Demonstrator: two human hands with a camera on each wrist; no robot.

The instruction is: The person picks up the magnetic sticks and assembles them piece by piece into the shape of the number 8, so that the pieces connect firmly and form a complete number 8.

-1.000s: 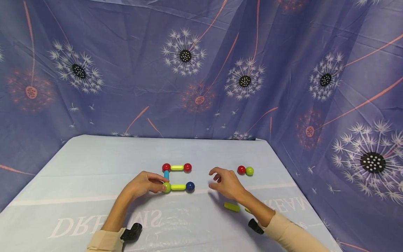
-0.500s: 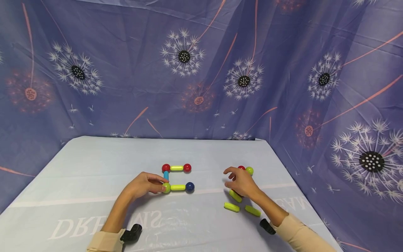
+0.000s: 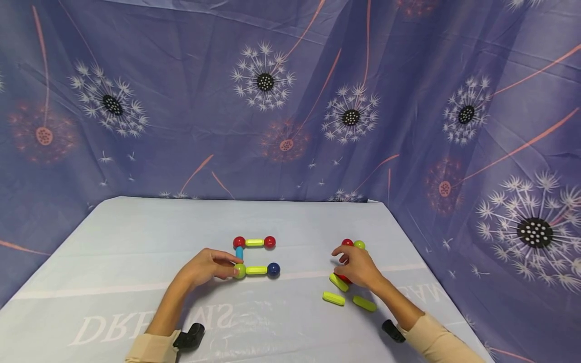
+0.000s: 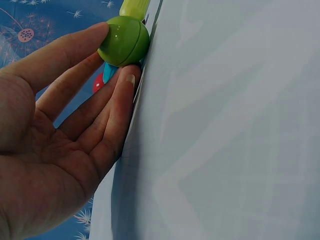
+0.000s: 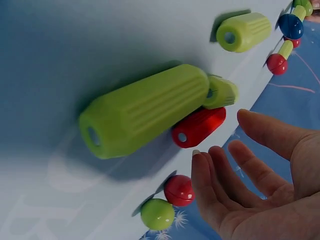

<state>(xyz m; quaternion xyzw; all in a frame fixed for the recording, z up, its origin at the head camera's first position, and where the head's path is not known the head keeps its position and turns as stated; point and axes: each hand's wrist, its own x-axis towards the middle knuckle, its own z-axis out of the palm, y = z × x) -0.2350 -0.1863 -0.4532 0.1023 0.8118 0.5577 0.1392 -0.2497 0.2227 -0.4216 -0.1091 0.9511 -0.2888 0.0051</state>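
Observation:
My left hand (image 3: 211, 266) pinches a lime-green ball (image 4: 125, 42), thumb on one side and fingers on the other. That ball is a corner of a C-shaped magnetic frame: a blue stick (image 3: 239, 253) runs back to a red ball (image 3: 239, 243), and yellow-green sticks (image 3: 256, 270) lead right to a dark blue ball (image 3: 274, 269) and another red ball (image 3: 270, 242). Over to the right, my right hand (image 3: 360, 267) hovers with fingers loosely bent and nothing between them. Closest to its fingertips lies a red stick (image 5: 200, 127), mostly covered by the hand in the head view.
Three loose yellow-green sticks (image 3: 333, 298) lie near the right hand. Behind it a red ball (image 3: 347, 242) and a green ball (image 3: 359, 244) sit side by side. A purple dandelion-print curtain (image 3: 181, 101) stands behind and right of the white-covered table (image 3: 136, 232).
My right hand has moved right, away from the frame, to above the loose sticks, uncovering some of them. My left hand stays on the green ball, and the frame has not moved.

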